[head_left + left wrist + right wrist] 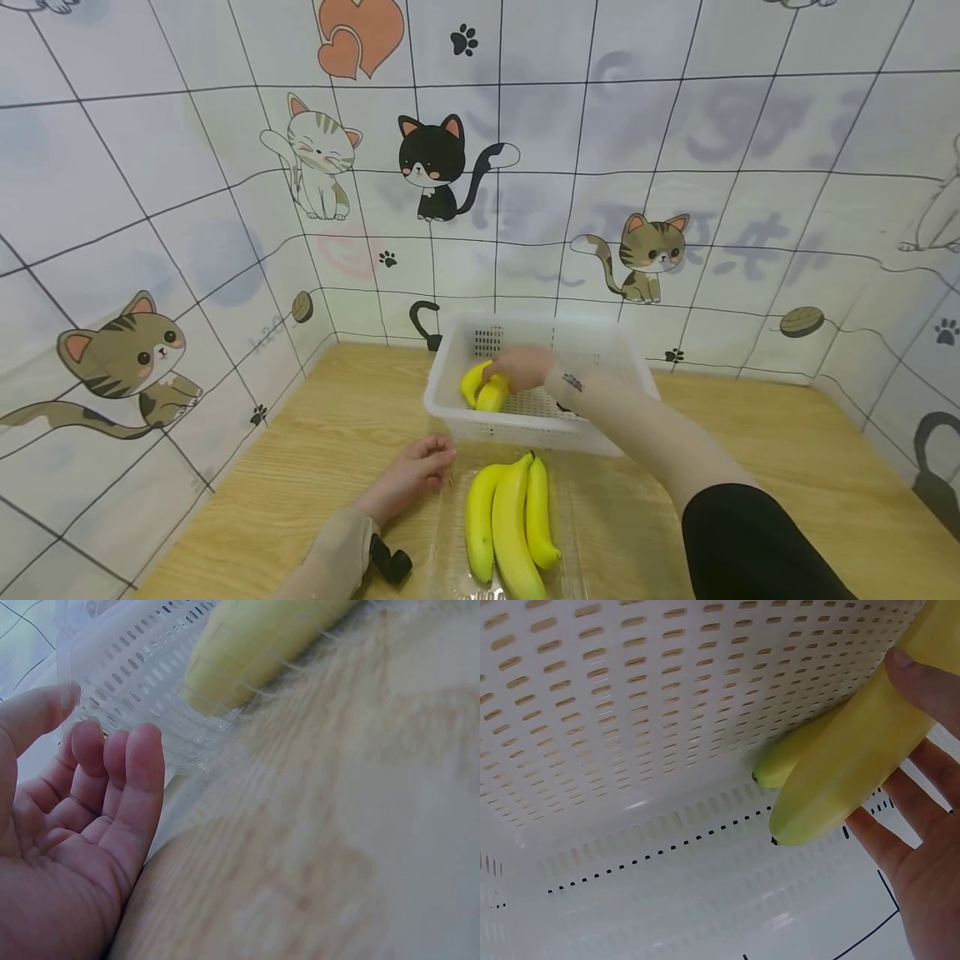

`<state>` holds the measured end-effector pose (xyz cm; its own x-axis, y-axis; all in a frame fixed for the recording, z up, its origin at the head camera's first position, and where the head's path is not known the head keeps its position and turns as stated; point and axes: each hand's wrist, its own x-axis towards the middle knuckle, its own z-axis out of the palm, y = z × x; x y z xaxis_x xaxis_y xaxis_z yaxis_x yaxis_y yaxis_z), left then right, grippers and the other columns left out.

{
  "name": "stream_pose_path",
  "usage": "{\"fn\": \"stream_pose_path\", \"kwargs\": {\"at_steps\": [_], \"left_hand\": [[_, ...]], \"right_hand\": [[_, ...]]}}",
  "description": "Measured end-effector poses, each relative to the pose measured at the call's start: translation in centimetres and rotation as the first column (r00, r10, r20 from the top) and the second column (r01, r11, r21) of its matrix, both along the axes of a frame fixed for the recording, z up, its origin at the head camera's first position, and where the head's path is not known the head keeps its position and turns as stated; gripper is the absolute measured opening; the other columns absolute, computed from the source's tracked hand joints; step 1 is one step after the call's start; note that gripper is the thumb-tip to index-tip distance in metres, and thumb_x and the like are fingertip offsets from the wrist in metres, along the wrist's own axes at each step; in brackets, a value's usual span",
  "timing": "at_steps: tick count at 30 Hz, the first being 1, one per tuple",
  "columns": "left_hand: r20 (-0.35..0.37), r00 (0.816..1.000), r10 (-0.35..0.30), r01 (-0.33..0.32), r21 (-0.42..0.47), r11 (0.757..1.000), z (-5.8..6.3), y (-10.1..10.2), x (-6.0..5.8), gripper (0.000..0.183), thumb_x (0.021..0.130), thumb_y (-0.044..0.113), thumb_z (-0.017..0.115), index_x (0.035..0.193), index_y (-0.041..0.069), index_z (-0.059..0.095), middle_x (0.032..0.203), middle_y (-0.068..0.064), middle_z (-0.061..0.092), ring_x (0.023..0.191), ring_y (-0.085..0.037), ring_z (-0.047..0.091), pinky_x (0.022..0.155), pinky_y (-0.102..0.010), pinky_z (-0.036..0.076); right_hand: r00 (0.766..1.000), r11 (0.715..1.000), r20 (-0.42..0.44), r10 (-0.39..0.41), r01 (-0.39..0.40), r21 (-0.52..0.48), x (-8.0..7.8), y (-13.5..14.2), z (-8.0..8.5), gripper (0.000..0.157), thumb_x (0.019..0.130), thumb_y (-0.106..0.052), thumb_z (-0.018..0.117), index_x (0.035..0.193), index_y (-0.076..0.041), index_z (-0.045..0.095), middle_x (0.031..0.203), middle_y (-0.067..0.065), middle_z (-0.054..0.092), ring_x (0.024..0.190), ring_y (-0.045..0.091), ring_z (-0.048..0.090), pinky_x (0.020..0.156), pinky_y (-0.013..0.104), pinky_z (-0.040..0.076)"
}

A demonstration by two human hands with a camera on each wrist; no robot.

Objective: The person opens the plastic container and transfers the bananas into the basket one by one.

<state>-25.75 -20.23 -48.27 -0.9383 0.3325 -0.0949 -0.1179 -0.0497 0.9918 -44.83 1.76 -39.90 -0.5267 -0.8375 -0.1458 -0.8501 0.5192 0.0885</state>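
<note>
My right hand (525, 368) is inside the white basket (540, 429), gripping a yellow banana (855, 750) with the thumb on one side and the fingers on the other. Another banana (784, 759) lies partly hidden behind it against the perforated basket floor. In front of the basket, three bananas (512, 521) lie side by side on a clear plastic tray (442, 550). My left hand (420, 471) rests by the tray's far left corner, its fingers loosely curled with nothing in them. In the left wrist view, that hand (82, 802) is beside the clear plastic.
A wooden table (360, 392) carries the basket and tray. Behind and at the sides stands a cat-patterned wall covering (525, 275), close to the basket's back. A dark clip-like piece (390, 562) sits by the left wrist.
</note>
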Motion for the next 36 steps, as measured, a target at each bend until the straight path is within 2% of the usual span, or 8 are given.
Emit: {"fn": "stream_pose_path", "kwargs": {"at_steps": [10,21,36], "left_hand": [[-0.006,1.0,-0.004,0.004,-0.009,1.0,0.34,0.09,0.06,0.027,0.098,0.025,0.059,0.109,0.003,0.049,0.09,-0.004,0.052,0.076,-0.014,0.052,0.068,-0.027,0.047],[-0.005,1.0,-0.011,0.011,0.002,1.0,0.26,0.12,0.07,0.023,0.099,0.023,0.056,0.11,0.004,0.049,0.092,-0.004,0.052,0.075,-0.014,0.052,0.068,-0.027,0.048],[-0.009,1.0,-0.023,0.023,0.009,1.0,0.21,0.06,0.12,0.023,0.098,0.024,0.058,0.108,0.006,0.048,0.091,-0.005,0.051,0.075,-0.014,0.052,0.068,-0.027,0.048]], "right_hand": [[0.999,1.0,0.028,0.027,-0.026,-0.014,0.45,0.02,0.07,0.046,0.085,-0.01,0.074,0.126,-0.028,0.063,0.125,0.0,0.062,0.115,0.019,0.056,0.098,0.038,0.044],[0.999,1.0,0.037,0.018,-0.018,-0.001,0.16,0.08,-0.54,0.045,0.087,-0.014,0.072,0.126,-0.033,0.062,0.126,-0.002,0.062,0.115,0.018,0.056,0.098,0.039,0.044],[0.999,1.0,0.044,-0.009,0.009,0.003,0.71,-0.06,-0.41,0.047,0.087,-0.011,0.073,0.129,-0.029,0.06,0.129,-0.003,0.06,0.118,0.017,0.055,0.1,0.037,0.042]]}}
